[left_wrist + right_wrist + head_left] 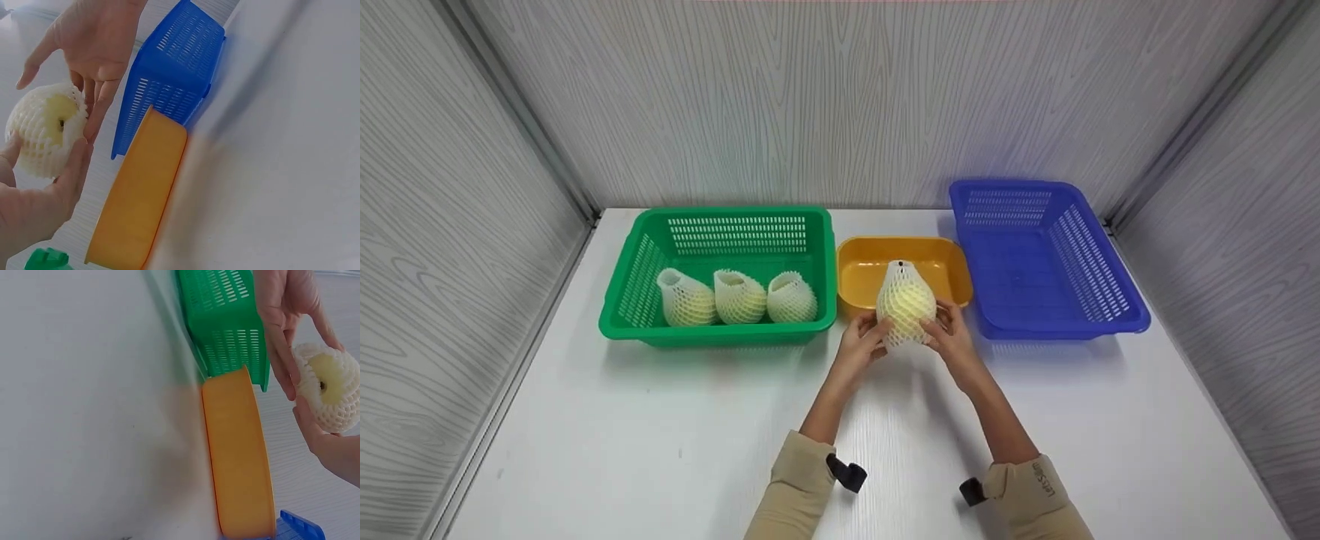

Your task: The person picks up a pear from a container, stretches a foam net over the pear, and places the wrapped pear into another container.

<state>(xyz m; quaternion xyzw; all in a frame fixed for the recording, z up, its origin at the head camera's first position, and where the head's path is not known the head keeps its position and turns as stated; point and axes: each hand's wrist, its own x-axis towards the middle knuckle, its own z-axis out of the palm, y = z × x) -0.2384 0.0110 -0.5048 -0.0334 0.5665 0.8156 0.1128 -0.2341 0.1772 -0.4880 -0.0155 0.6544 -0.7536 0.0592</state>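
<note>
In the head view, a pale yellow fruit (908, 304) in a white foam net sleeve is held up between both hands, over the front of the orange basin (855, 247). My left hand (862, 343) holds its left side, thumb on the front. From the other side my right hand (952, 339) holds it, thumb also towards the front. The sleeve's narrow neck points away from me. In the left wrist view, the fruit's end (61, 124) with a small dark spot shows through the sleeve's opening; the right wrist view shows this end (323, 385) too.
On the left, a green basket (720, 330) contains three net-sleeved fruits (741, 298) in a row. A blue basket (1020, 270) stands right of the orange basin. All three containers sit side by side on the white table (697, 435), before a pale wood-grain wall (810, 105).
</note>
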